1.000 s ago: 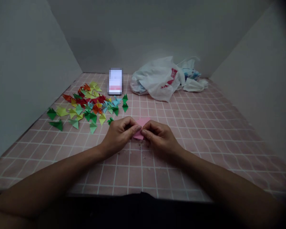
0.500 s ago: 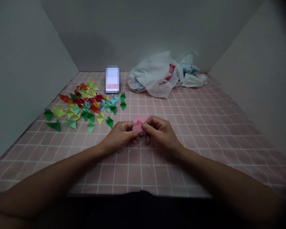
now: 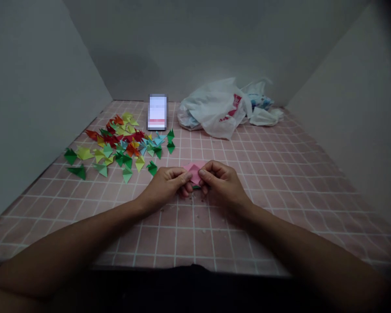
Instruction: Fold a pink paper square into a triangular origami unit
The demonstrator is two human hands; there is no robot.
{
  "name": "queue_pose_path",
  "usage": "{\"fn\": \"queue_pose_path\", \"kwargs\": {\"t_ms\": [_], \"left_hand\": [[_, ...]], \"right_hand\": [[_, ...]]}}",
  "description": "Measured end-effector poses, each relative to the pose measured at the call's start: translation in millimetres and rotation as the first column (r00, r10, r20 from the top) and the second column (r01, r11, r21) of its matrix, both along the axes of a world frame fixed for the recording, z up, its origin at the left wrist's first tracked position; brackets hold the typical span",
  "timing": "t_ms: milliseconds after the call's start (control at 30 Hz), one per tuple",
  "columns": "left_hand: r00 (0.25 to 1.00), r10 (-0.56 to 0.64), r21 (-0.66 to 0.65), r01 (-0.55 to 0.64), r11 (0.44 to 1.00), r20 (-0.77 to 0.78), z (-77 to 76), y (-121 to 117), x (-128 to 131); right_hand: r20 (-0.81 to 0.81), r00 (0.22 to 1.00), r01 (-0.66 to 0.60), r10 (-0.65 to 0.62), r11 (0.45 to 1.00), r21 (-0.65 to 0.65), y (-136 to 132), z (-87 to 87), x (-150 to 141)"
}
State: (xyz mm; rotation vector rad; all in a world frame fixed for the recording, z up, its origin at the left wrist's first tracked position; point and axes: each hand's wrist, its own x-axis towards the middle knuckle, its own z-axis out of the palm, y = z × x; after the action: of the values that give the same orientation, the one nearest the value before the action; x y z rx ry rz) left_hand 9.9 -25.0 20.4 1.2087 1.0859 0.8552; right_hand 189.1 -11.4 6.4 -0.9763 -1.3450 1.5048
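Between my two hands is a small folded piece of pink paper (image 3: 194, 172), with crease lines on its face. My left hand (image 3: 169, 182) pinches its left edge between thumb and fingers. On the right edge, the thumb and forefinger of my right hand (image 3: 224, 182) are closed in the same way. A bit of something dark green shows beneath the paper; my fingers hide most of it. To the left lies a spread of folded paper pieces (image 3: 127, 158) in green, yellow, red, orange and light blue, with pointed tips.
A phone (image 3: 157, 112) with a lit, blurred screen stands near the back wall. Right of it lie a crumpled white plastic bag (image 3: 211, 108) with red print and a smaller white-and-blue packet (image 3: 262, 102). A pink checked cloth (image 3: 280, 174) covers the table, with tiny crumbs near my hands.
My left thumb and fingers have shifted on the pink paper, and more of its folded face shows between the hands. The whole view has tilted slightly.
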Motion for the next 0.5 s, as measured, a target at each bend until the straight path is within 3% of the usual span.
{"fn": "queue_pose_path", "kwargs": {"t_ms": [167, 333, 500], "left_hand": [[0.996, 0.051, 0.136, -0.039, 0.990, -0.079, 3.4, 2.7, -2.5], [0.993, 0.005, 0.194, 0.018, 0.981, -0.114, 3.4, 3.8, -3.6], [0.984, 0.144, 0.312, -0.105, 0.944, -0.105, 1.6, 0.8, -2.6]], "right_hand": [[0.047, 0.998, -0.043, 0.041, 0.998, 0.039, 3.2, 2.5, 1.2], [0.109, 0.983, -0.145, 0.145, 0.989, -0.007, -2.5, 5.7, -0.9], [0.049, 0.988, -0.143, 0.143, 0.990, 0.003, -5.8, 2.1, -3.9]]}}
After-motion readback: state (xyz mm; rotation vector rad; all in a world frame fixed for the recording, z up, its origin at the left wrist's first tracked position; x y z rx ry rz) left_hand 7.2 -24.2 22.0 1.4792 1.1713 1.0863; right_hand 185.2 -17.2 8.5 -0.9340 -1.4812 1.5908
